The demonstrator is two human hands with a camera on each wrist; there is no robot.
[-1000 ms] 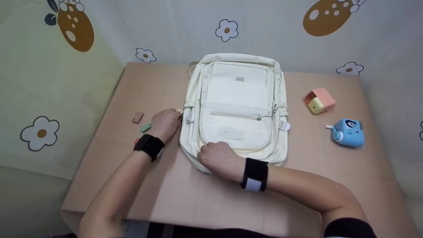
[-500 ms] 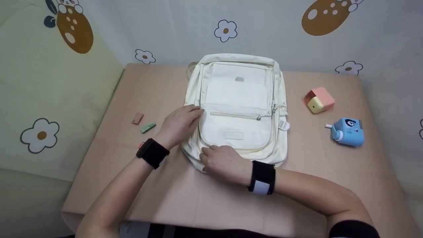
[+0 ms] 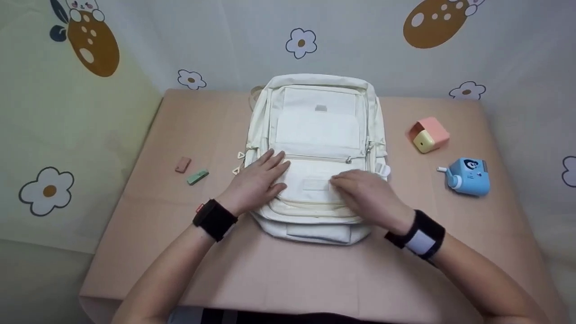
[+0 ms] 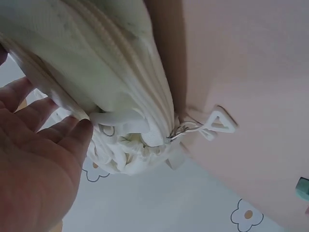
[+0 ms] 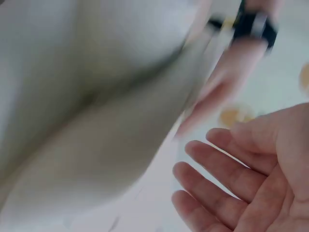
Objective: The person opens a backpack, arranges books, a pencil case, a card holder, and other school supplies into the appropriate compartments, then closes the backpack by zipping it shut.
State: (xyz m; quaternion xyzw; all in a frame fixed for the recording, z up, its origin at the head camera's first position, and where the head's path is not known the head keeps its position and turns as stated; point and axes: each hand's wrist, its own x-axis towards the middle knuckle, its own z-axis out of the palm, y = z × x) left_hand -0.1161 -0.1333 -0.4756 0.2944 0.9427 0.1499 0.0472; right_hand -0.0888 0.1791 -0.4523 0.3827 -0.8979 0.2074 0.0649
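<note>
The cream backpack (image 3: 317,121) lies on the bench (image 3: 288,279), front panel upward. Both hands are released: the left hand (image 3: 254,186) touches its left side with fingers spread, the right hand (image 3: 371,198) is at its lower front (a blue sharpener (image 3: 469,176) stands off to the right).

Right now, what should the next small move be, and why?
I'd probably bring the right hand to the zipper pull on the backpack: in the head view that hand lies just below the pull, while the left hand rests on the backpack and could steady it.
</note>
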